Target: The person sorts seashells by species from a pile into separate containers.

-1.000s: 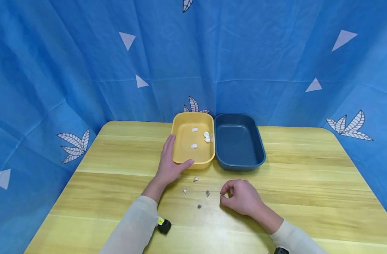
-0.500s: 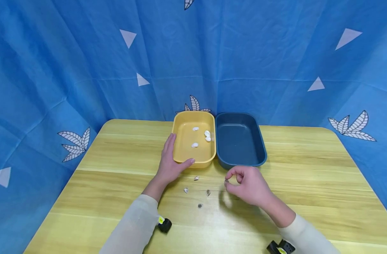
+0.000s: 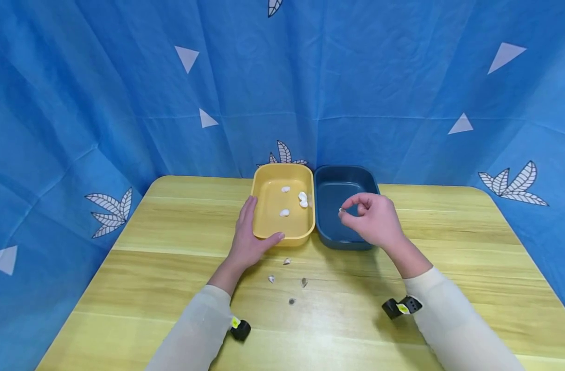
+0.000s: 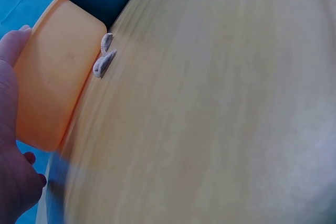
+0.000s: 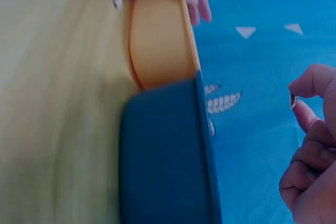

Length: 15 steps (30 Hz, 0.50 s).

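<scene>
My right hand [image 3: 377, 220] pinches a small seashell [image 5: 293, 100] between thumb and index finger, over the dark blue bin [image 3: 329, 238]. The other fingers of that hand are curled in. My left hand [image 3: 249, 242] rests on the near left corner of the yellow bin [image 3: 305, 238], its thumb along the near rim and its fingers straight against the left side. Several white shells [image 3: 284, 213] lie inside the yellow bin. On the table in front of it are several small greyish shells, among them a ridged shell [image 4: 104, 63] and a darker shell [image 3: 292, 301].
Both bins stand side by side at the back of the wooden table [image 3: 171, 216]. A blue patterned curtain [image 3: 380, 77] hangs right behind them. Black wrist cameras sit at the left cuff [image 3: 240, 330] and at the right cuff [image 3: 401, 307].
My right hand has lifted the pinched shell off the table and carried it forward and slightly right, over the dark blue bin. My left hand stays on the yellow bin.
</scene>
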### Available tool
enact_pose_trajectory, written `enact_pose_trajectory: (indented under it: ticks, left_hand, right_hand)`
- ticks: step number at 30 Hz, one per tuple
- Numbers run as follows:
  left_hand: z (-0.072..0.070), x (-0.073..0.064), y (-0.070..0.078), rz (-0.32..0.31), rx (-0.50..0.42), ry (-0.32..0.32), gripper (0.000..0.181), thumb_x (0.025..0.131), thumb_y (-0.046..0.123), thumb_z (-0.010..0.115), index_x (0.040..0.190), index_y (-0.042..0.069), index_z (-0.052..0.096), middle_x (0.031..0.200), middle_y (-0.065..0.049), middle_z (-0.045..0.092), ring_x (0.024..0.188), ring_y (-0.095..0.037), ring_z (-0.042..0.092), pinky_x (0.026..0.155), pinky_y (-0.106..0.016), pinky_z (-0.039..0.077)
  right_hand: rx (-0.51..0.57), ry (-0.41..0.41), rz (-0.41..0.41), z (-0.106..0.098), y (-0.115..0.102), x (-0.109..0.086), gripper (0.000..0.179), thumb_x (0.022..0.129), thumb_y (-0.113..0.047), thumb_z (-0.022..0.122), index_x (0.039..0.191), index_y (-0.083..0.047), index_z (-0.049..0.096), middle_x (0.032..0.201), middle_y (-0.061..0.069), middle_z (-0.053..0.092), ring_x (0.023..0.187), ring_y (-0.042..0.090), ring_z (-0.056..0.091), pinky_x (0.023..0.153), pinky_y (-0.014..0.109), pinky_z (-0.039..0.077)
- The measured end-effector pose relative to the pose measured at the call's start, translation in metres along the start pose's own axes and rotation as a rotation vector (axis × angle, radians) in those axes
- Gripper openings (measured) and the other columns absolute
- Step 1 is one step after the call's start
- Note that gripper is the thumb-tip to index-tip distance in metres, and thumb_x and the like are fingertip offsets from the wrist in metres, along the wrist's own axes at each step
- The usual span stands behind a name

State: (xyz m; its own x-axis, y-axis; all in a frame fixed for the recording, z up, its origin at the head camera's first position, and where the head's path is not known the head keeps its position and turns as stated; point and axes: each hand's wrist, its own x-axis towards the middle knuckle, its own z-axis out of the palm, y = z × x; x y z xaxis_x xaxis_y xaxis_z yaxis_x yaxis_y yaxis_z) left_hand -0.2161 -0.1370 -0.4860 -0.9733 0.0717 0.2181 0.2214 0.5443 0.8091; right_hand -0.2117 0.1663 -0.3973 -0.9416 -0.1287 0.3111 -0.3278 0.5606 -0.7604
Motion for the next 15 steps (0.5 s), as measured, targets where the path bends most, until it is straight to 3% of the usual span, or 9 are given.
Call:
enact_pose_trajectory:
  ticks: [4,9,15]
  left_hand:
    - [-0.001,0.000,-0.002,-0.004,-0.004,0.004,0.113,0.078,0.050,0.082,0.162,0.029,0.010,0.165,0.010,0.005,0.149,-0.020,0.009,0.117,-0.049,0.015]
    - [0.000,0.000,-0.003,-0.004,-0.009,-0.002,0.113,0.078,0.051,0.082,0.162,0.023,0.012,0.165,0.010,0.005,0.149,-0.021,0.009,0.117,-0.049,0.015]
    - [-0.001,0.000,-0.002,0.007,-0.013,0.001,0.113,0.077,0.047,0.084,0.162,0.020,0.013,0.165,0.008,0.007,0.149,-0.022,0.010,0.117,-0.049,0.016]
  right_hand:
    - [-0.014,0.040,0.022,0.005,0.008,0.019,0.009,0.084,-0.016,0.078,0.085,-0.009,0.073,0.053,-0.002,0.031,0.042,0.020,0.034,0.050,0.035,0.032]
    - [-0.013,0.107,0.073,0.015,0.019,0.037,0.011,0.085,-0.017,0.078,0.088,-0.008,0.073,0.054,0.000,0.032,0.044,0.023,0.037,0.051,0.035,0.035]
    - [-0.020,0.129,0.123,0.027,0.032,0.051,0.013,0.084,-0.019,0.077,0.091,-0.008,0.073,0.055,0.001,0.035,0.047,0.026,0.041,0.052,0.035,0.037]
